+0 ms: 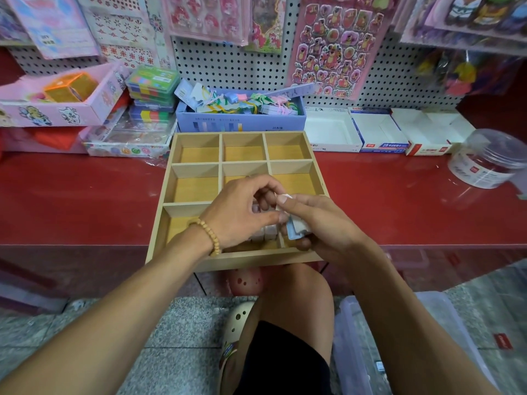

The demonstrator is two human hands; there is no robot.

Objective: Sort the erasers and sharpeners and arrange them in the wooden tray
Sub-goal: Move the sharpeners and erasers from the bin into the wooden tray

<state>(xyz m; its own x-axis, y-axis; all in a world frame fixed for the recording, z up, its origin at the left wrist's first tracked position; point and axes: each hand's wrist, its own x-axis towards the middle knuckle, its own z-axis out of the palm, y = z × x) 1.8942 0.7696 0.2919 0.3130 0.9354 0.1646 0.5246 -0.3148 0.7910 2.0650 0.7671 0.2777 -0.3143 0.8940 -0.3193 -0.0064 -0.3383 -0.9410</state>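
Wooden tray (196,169) sits mid-frame; our right hand (322,226) holds a pale-blue eraser pack (295,228) while our left hand (239,215) pinches one eraser (271,230) into the bottom-centre compartment. Next, we judge, seat it snugly.

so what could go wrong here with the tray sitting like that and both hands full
The wooden tray overhangs the red counter's front edge, so pressing on its near row might tip it. The right hand holds a small stack of erasers while the left hand works beside it; one could slip out and drop. The near compartments are hidden by both hands, so misplacing is possible.
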